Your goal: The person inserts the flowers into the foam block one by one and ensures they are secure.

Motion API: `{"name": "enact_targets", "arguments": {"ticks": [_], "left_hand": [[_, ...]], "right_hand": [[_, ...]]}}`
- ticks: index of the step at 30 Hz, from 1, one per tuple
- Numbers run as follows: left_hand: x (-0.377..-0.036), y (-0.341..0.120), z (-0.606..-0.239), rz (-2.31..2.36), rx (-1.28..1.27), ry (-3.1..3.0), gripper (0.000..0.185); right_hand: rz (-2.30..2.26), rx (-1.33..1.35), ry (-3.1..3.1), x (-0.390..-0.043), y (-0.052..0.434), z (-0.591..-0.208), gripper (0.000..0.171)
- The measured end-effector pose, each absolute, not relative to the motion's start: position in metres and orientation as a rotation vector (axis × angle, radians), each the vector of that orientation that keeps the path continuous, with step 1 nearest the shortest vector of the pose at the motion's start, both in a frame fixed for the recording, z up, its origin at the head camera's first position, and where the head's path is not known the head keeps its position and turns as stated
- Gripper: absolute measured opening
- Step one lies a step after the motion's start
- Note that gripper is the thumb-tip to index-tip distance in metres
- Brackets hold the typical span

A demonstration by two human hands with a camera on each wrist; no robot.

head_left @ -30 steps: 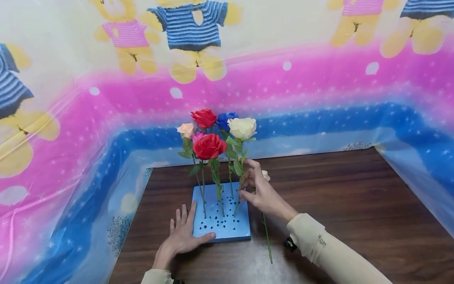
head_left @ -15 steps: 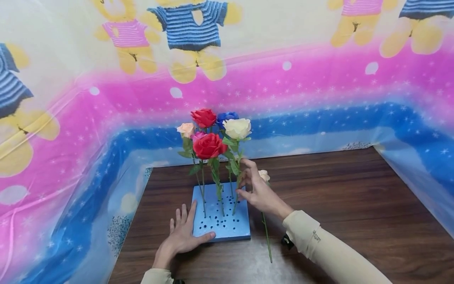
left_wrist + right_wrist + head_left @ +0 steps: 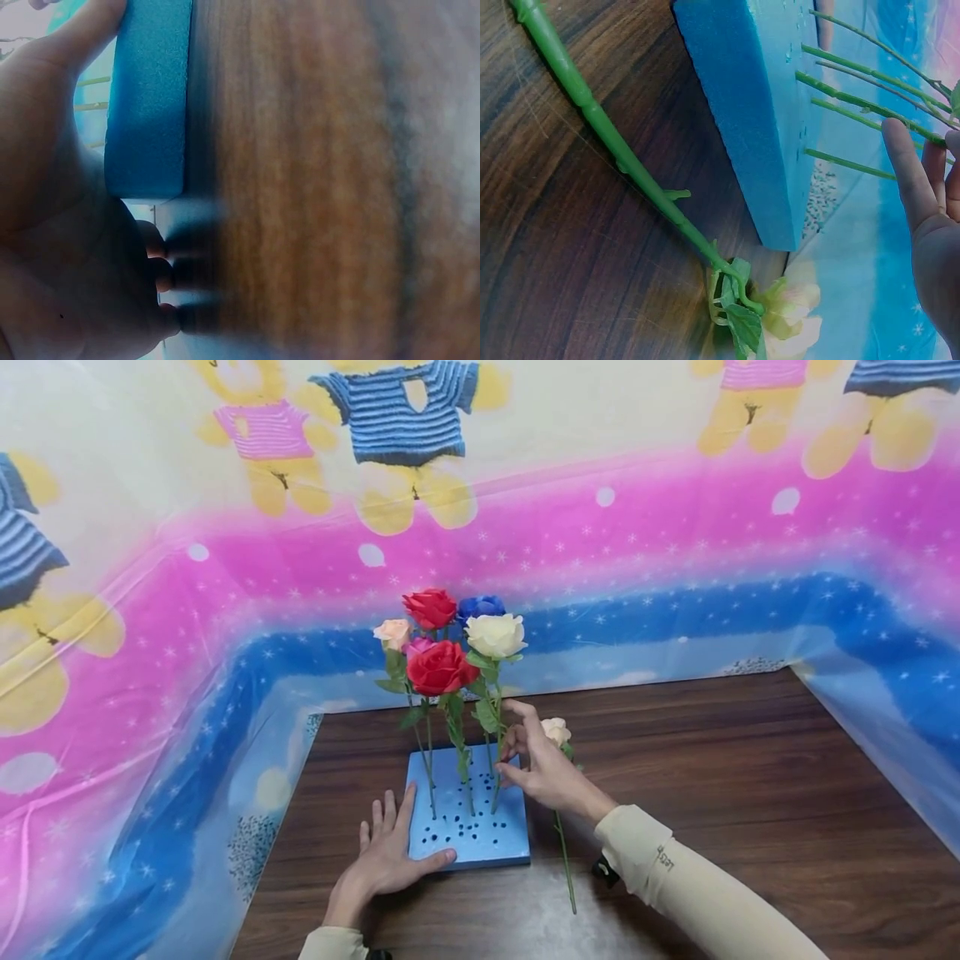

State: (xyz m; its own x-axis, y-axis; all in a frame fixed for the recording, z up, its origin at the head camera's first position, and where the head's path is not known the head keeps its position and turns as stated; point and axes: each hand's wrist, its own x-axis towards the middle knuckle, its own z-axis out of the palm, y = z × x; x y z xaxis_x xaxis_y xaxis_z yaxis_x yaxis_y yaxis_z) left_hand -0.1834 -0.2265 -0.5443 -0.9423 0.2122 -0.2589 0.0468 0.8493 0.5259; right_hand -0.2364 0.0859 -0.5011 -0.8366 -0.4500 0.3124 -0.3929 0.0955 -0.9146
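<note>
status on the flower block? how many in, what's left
Done: five roses stand in the blue foam block: two red, a peach, a blue and a pink.
In hand: the right hand pinches the stem of the cream rose, its foot at the block; the left hand steadies the block's corner.
Left: one pale rose lies on the table.

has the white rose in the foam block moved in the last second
Yes. The white rose has shifted left, toward the red rose, as the right hand holds its stem. The blue foam block has stayed put.
</note>
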Motion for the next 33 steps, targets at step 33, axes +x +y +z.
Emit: {"name": "enact_targets", "arguments": {"ticks": [33], "left_hand": [[-0.183,-0.228,-0.545,0.782,0.208,2.708,0.132]], "right_hand": [[-1.921,-0.763,2.269,-0.235,0.094,-0.508,0.092]]}}
